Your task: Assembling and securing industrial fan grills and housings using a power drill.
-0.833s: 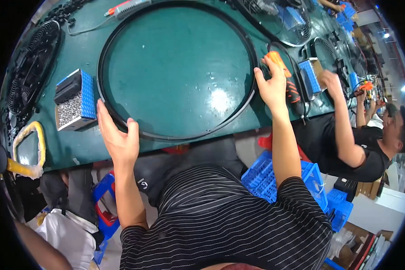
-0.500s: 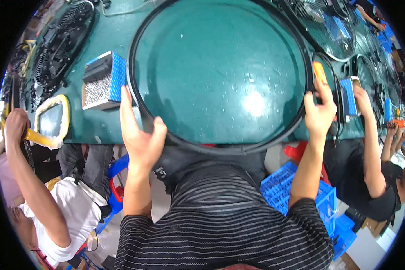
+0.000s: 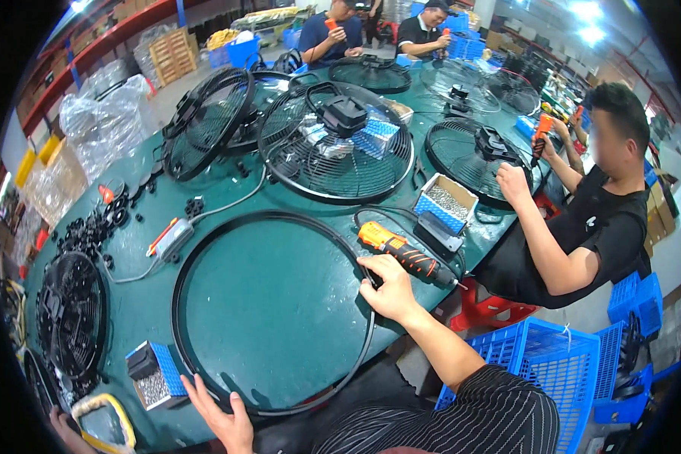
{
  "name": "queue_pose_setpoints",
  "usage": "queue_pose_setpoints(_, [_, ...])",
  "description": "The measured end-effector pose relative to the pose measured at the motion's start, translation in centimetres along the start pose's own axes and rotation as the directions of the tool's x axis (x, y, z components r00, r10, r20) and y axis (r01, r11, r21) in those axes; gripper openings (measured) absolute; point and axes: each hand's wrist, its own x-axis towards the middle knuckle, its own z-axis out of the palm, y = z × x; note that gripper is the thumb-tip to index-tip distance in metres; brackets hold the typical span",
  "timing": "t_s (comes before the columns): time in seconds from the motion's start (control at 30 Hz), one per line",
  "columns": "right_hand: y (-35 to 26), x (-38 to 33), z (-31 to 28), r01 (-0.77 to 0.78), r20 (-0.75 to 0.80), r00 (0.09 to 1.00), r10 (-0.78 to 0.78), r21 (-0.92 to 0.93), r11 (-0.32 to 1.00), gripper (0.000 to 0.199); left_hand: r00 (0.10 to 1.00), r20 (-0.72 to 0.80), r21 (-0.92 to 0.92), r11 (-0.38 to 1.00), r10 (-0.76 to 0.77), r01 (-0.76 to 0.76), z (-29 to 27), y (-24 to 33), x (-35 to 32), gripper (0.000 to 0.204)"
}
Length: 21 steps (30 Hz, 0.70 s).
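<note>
A large thin black ring lies on the green table in front of me, its lower side close to the front edge. My right hand pinches its right rim at a small dark part, with the fingers bent. Against the lower left rim rests my left hand, fingers stretched and thumb apart. Just beyond my right hand is an orange and black electric screwdriver. Left of my left hand, a blue box of small screws stands with a black block on it.
Round black fan grilles stand across the far side. A grey controller box with a cable lies left of the ring. Another screw box is at right. A co-worker sits at right, near blue crates.
The view has tilted up and swung, bringing in more of the table and the co-workers. The ring stays between my hands; my right hand now pinches its rim.
</note>
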Motion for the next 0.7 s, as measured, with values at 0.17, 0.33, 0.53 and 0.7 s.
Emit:
queue_pose_setpoints(0.17, [0.4, -0.5, 0.3, -0.001, -0.013, 1.000, 0.001, 0.000, 1.000, 0.038, 0.996, -0.044, -0.050, 0.996, 0.074, -0.076, 0.3, -1.4, 2.6, 0.061])
queue_pose_setpoints(0.33, [0.1, -0.3, 0.1, -0.117, 0.028, 0.993, 0.116, 0.033, 0.993, 0.035, 1.000, -0.017, -0.102, 0.995, 0.021, -0.023, 1.0, -2.1, 3.2, 0.054])
queue_pose_setpoints(0.53, [0.4, -0.4, 0.3, -0.148, -0.093, 0.981, 0.169, 0.202, 0.968, 0.027, 1.000, -0.018, -0.133, 0.991, 0.015, -0.018, 0.8, -2.5, 3.0, 0.051])
queue_pose_setpoints(0.7, [1.8, 1.6, -2.3, -0.145, -0.225, 0.953, 0.204, 0.252, 0.957, 0.020, 0.998, -0.068, -0.187, 0.982, -0.003, -0.010, 0.5, -2.6, 3.0, 0.053])
